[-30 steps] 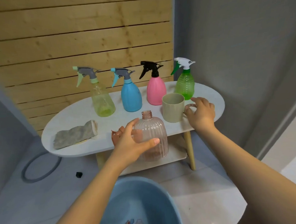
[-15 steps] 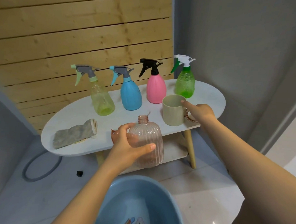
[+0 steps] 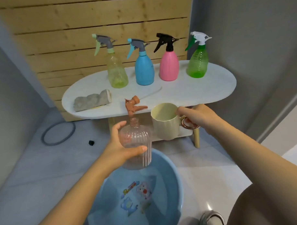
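Note:
My left hand grips a clear pink ribbed bottle with no cap, held upright above the far rim of a blue basin on the floor. My right hand holds a cream mug by its copper-coloured handle, lifted off the table and level, just right of the bottle. The bottle's brown spray head lies on the front edge of the white oval table.
Four spray bottles stand along the table's back: yellow, blue, pink, green. A grey folded cloth lies at the table's left. A grey ring and small black piece lie on the floor.
My right hand took the mug by its handle and lifted it off the table toward me. My left hand brought the bottle down and back over the basin.

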Demonstrator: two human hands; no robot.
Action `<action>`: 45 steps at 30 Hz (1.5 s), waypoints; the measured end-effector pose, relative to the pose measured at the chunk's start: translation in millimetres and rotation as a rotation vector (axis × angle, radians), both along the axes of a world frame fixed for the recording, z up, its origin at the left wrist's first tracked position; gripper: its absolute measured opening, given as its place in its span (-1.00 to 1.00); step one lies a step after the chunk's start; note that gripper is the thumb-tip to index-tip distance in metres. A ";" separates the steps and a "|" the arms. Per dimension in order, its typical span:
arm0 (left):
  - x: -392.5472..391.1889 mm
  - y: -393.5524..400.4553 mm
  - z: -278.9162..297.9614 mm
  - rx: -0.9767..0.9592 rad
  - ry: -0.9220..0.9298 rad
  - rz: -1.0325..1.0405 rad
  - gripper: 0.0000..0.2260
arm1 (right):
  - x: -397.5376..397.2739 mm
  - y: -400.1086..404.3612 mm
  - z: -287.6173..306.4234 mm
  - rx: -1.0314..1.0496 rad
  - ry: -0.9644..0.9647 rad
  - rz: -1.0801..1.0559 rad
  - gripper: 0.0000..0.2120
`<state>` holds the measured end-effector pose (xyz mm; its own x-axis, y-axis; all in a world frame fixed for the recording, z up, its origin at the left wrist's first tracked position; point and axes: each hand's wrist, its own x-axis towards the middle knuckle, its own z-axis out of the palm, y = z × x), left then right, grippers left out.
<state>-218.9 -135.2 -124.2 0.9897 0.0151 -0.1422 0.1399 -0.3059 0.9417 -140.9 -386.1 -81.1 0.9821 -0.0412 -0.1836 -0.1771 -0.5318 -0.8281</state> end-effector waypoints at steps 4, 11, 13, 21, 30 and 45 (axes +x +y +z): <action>-15.3 14.9 -34.7 -0.075 0.083 0.230 -0.16 | -6.4 28.4 -40.3 -0.216 0.069 0.117 -0.58; -42.4 28.2 -136.8 -0.078 0.213 0.525 -0.39 | -17.6 81.6 -151.7 -0.643 0.097 0.375 -0.54; -43.2 24.2 -147.6 -0.048 0.214 0.534 -0.35 | -20.9 89.9 -167.5 -0.741 -0.008 0.396 -0.62; -53.2 33.3 -237.4 0.009 0.360 0.557 -0.04 | -23.9 127.0 -251.9 -1.086 -0.336 0.723 -0.60; -64.9 37.3 -269.2 0.128 0.328 0.561 -0.10 | -19.4 144.5 -298.7 -1.287 -0.295 0.888 -0.89; -64.2 33.0 -268.8 0.086 0.194 0.601 -0.06 | -14.9 116.1 -301.3 -0.734 0.300 0.448 -0.54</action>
<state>-283.1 -102.2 -393.0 0.7611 0.5795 -0.2914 0.4763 -0.1943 0.8575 -155.9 -270.0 -382.4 0.8495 0.1260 -0.5123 0.0203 -0.9781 -0.2069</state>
